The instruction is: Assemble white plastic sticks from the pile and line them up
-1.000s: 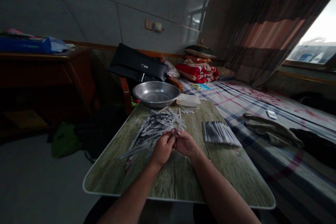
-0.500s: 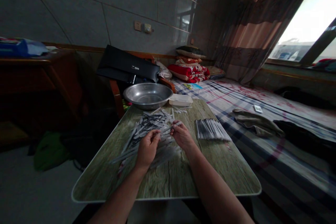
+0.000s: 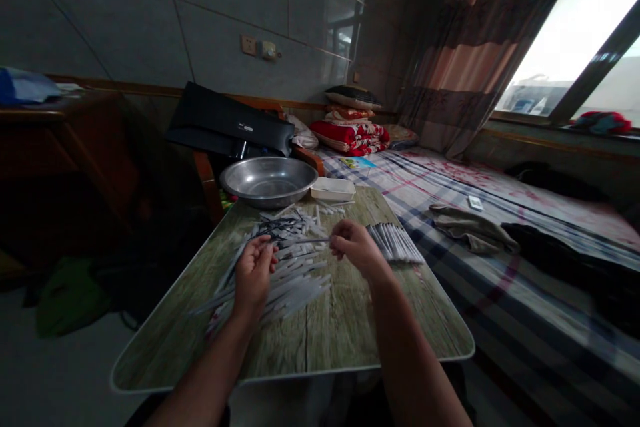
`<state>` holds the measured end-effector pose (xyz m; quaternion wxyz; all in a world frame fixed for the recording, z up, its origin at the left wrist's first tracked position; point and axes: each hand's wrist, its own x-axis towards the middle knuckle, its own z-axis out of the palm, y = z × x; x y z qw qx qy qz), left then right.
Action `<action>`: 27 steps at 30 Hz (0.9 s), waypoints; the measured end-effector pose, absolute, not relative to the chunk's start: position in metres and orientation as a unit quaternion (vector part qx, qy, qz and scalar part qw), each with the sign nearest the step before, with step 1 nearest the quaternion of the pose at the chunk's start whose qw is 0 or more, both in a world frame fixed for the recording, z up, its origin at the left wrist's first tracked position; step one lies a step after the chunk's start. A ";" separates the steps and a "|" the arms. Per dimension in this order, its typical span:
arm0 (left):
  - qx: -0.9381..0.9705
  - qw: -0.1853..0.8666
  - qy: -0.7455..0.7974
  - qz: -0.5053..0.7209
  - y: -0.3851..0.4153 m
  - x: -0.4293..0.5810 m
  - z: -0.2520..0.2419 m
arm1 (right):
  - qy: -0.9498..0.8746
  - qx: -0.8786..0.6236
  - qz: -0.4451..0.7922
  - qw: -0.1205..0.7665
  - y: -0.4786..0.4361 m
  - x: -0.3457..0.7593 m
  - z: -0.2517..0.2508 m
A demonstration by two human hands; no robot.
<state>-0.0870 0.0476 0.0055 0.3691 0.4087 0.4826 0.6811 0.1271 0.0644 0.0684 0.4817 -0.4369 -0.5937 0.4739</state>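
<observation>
A thin dark stick (image 3: 305,240) spans the gap between my two hands above the table. My left hand (image 3: 254,270) is closed around its left end, thumb against the fingers. At the other end, my right hand (image 3: 354,247) pinches it with bent fingers. Below and between them lies a loose pile of pale, slim tubes (image 3: 295,283) with dark thin strips (image 3: 280,227) mixed in at the far side. Beside my right hand, a neat row of pale tubes with dark tips (image 3: 395,243) lies side by side. The exact kind of these pieces is too small to make out.
On the wood-patterned table (image 3: 345,333), a metal basin (image 3: 270,180) and a white plastic tray (image 3: 333,189) stand at the far edge. A bed with a checked sheet (image 3: 415,193) adjoins the right side, with a grey cloth (image 3: 465,227) on it. Behind the basin is a chair holding a black case (image 3: 225,123).
My hands have moved apart, stretching the thin stick into view between them. The right hand is nearer the neat row. The whole view has shifted slightly.
</observation>
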 end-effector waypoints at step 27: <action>0.445 0.361 0.474 0.669 0.035 -0.091 0.015 | -0.513 -0.818 -0.026 0.259 0.065 0.319 -0.012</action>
